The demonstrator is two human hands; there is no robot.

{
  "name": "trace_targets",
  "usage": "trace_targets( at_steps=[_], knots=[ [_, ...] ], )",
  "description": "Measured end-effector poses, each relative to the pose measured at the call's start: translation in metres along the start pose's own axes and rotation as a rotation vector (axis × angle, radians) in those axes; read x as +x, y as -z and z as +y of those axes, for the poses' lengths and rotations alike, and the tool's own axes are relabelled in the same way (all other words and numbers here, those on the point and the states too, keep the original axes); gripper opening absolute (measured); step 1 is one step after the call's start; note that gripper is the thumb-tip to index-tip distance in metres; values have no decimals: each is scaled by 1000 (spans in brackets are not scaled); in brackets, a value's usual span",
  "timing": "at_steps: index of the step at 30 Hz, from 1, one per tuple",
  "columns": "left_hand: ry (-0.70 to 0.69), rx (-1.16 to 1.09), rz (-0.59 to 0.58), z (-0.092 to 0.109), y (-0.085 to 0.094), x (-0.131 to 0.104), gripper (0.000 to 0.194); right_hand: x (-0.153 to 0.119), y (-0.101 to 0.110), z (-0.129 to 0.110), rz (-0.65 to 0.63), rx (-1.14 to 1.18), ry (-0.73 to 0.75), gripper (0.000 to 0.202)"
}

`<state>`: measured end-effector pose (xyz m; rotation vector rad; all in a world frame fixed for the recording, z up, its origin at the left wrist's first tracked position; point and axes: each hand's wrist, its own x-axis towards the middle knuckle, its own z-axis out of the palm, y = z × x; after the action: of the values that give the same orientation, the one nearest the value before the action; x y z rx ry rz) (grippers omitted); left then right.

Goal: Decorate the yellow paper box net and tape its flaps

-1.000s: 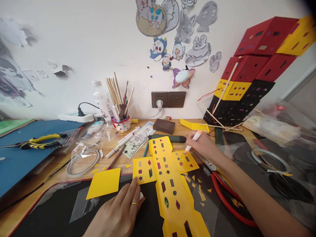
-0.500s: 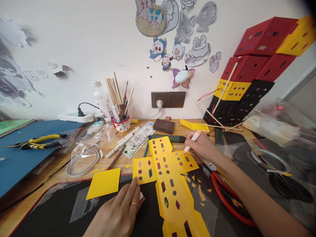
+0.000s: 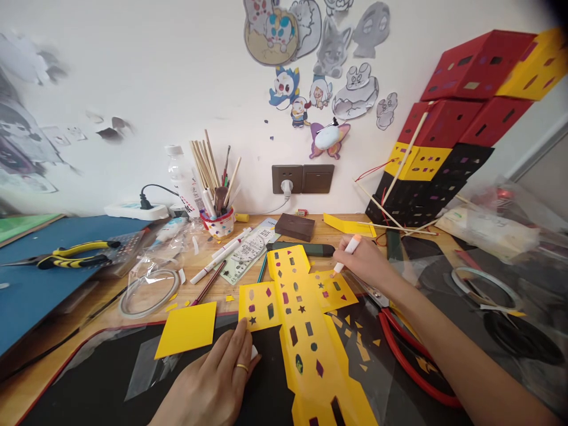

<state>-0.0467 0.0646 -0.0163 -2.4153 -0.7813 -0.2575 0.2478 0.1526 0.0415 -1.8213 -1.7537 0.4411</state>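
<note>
A long yellow card cutout [image 3: 297,307] with side flaps and tabs lies flat on a black mat [image 3: 261,378], covered in small coloured shapes and several holes. My right hand [image 3: 359,260] grips a white marker with an orange end [image 3: 347,253]; its tip is at the upper part of the right flap. My left hand [image 3: 217,373] rests on the mat, its fingertips at the lower edge of the left flap. A small white object [image 3: 254,352] shows between its thumb and fingers, mostly hidden. A plain yellow square [image 3: 186,330] lies left of that hand.
Red-handled scissors [image 3: 417,367] and yellow scraps [image 3: 361,349] lie to the right. Stacked red, yellow and black boxes [image 3: 452,124] stand at the back right, with thin sticks leaning on them. Further left are a brush cup [image 3: 219,223], tape roll [image 3: 148,294] and pliers [image 3: 75,255].
My right hand and the marker have shifted slightly to the right and up over the right flap. My left hand stays where it was.
</note>
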Motion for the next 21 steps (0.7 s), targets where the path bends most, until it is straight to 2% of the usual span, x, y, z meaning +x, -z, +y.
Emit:
trace_targets(
  at_steps=[21],
  knots=[
    [-101, 74, -101, -5, 5, 3, 27, 0, 0, 0, -9, 17, -7, 14]
  ],
)
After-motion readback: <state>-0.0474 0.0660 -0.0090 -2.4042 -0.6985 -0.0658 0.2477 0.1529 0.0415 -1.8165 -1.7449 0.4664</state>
